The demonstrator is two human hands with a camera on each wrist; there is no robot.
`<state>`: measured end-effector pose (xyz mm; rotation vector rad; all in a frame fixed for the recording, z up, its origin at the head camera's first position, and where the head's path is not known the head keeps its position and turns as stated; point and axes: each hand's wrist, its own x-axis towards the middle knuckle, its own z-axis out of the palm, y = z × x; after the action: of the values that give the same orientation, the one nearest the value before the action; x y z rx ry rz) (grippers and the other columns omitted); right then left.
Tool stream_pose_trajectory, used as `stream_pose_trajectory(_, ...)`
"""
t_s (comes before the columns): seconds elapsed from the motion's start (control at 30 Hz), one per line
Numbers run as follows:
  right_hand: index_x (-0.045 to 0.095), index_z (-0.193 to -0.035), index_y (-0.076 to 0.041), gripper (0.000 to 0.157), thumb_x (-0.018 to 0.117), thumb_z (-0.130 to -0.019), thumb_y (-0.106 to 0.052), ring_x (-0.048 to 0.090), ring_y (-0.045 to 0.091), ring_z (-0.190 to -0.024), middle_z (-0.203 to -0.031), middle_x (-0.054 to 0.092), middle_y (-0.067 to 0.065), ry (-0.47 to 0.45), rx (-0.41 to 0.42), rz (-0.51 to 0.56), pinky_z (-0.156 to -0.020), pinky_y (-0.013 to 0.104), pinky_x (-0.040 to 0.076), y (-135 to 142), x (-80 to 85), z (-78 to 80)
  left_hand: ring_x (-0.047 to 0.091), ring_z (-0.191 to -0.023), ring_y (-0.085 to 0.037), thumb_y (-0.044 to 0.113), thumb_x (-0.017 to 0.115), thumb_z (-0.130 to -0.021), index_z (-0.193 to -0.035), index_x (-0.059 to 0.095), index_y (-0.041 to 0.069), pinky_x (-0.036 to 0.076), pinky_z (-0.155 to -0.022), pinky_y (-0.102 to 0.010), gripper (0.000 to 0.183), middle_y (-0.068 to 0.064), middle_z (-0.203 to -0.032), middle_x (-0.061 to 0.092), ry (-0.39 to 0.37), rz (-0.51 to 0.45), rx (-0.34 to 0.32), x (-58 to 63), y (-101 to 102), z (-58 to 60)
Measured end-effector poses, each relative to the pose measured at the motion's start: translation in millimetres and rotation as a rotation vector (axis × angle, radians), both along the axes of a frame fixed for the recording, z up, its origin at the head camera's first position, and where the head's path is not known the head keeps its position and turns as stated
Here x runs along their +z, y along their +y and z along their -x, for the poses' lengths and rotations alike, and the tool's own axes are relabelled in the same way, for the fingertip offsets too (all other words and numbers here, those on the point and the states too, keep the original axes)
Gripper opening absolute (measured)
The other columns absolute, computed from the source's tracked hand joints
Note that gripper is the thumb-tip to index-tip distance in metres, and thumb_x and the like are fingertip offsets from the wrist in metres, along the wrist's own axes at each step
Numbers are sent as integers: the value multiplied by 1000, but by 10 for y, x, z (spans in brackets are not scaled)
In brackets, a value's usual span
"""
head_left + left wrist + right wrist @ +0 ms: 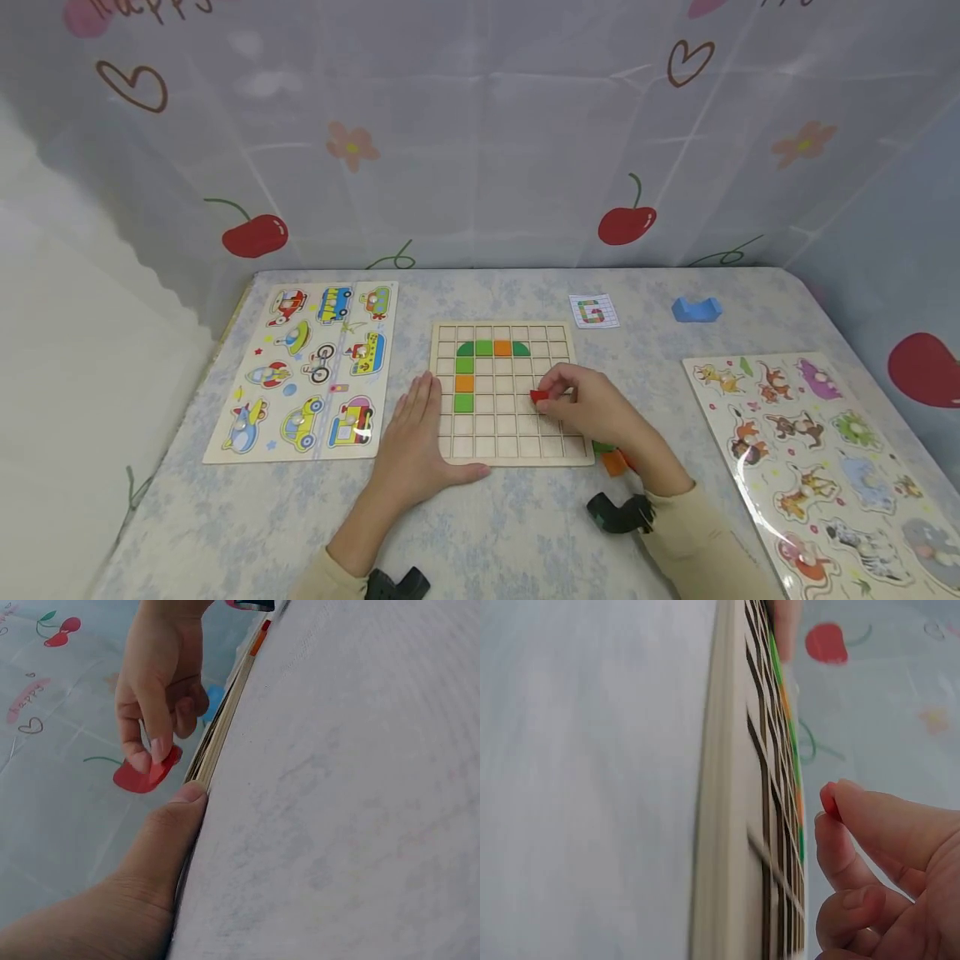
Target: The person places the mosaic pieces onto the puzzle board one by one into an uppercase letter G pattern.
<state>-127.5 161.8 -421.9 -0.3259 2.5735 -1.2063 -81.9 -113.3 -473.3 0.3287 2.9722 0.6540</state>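
Observation:
A wooden grid board (517, 433) lies in the middle of the table. Green and orange pieces fill part of its upper row and left column, with rounded dark green pieces at both ends of that row. Above the board's right half, my right hand (588, 404) pinches a small red piece (537, 396) between thumb and fingertips; the right wrist view shows the red piece (829, 801) held off the surface. My left hand (412, 442) lies with straight fingers along the board's left edge, its thumb (169, 832) at the near edge.
Loose green and orange pieces (615, 463) lie by the board's lower right corner, partly under the right forearm. A pattern card (594, 312) and a blue block (697, 310) sit behind. A vehicle puzzle (300, 454) lies left, an animal puzzle (757, 492) right.

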Motion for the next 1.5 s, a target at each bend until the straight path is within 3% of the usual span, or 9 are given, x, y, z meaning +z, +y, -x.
stream_pose_trajectory(0.27, 66, -94, -24, 12, 77, -87, -22, 54, 14, -64, -84, 64, -6, -19, 89, 45, -58, 25, 46, -565, -72, -66, 2, -157, -23, 89, 65, -60, -160, 7, 6, 11, -128, -42, 142, -8, -169, 3, -7, 6, -12, -6, -25, 11)
stream_pose_trajectory(0.53, 67, -95, -20, 10, 74, -89, -24, 58, 8, -70, -79, 63, -12, 75, 166, -8, -65, 24, 48, -878, -135, -109, 4, -157, -25, 87, 66, -62, -159, 9, 4, 12, -127, -45, 140, -10, -168, 5, 20, -20, -30, 4, -30, 8)
stream_pose_trajectory(0.87, 68, -90, -22, 7, 74, -89, -27, 55, 5, -70, -79, 60, -13, 146, 161, -128, -63, 23, 46, -947, -157, -107, 7, -156, -26, 88, 66, -61, -158, 12, 2, 15, -127, -45, 141, -12, -168, 8, 49, -17, -29, 5, -29, 10)
stream_pose_trajectory(1.2, 71, -79, -25, 11, 74, -89, -28, 51, 3, -64, -76, 62, -15, 244, 175, -183, -58, 20, 44, -936, -159, -156, 4, -157, -24, 89, 64, -61, -159, 9, 3, 12, -127, -44, 141, -11, -168, 6, 19, -7, -24, 8, -24, 6)
stream_pose_trajectory(1.33, 76, -86, -21, 4, 76, -87, -26, 53, 2, -66, -78, 65, -14, 262, 180, -191, -60, 20, 45, -897, -163, -171, 4, -156, -25, 88, 65, -61, -159, 10, 3, 13, -127, -45, 140, -12, -168, 6, 21, -13, -24, 3, -24, 3)
stream_pose_trajectory(1.5, 76, -99, -23, 13, 76, -86, -26, 52, 4, -68, -77, 60, -17, 221, 151, -205, -64, 21, 45, -748, -112, -213, 4, -157, -24, 88, 66, -61, -159, 10, 3, 12, -127, -43, 141, -11, -168, 6, 13, -9, -17, 7, -20, 3)
